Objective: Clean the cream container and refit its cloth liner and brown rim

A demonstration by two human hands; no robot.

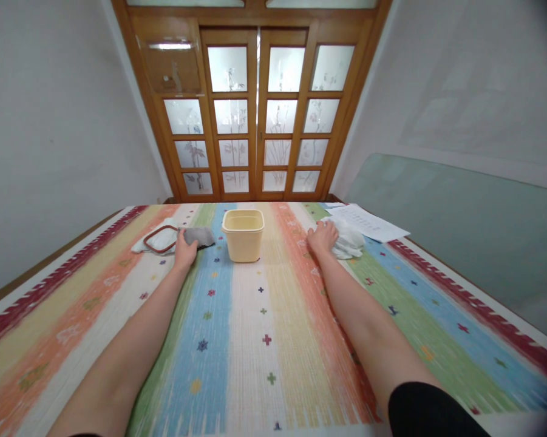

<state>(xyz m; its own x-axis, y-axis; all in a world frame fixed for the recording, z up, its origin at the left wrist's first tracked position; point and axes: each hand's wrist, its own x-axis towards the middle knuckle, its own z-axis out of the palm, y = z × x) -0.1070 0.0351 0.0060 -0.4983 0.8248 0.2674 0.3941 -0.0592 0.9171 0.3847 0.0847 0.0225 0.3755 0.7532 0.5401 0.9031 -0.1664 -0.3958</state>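
On the left of the table my left hand (pixel 185 249) is closed on a grey object (pixel 199 236) with a dark lower edge. Beside its fingers, a reddish-brown rounded frame (pixel 161 239) rests on a pale cloth (pixel 141 245). At the right, a crumpled white cloth (pixel 348 240) lies under and beside my right hand (pixel 323 237), whose curled fingers grip its left part. Between the two hands a cream plastic container (pixel 244 240) stands upright with its top open; neither hand touches it.
A striped, patterned tablecloth (pixel 250 315) covers the table. Printed paper sheets (pixel 368 223) lie at the back right, behind the white cloth. Beyond the table are wooden doors with glass panes (pixel 230 115), and a pale green panel (pixel 455 224) leans along the right wall.
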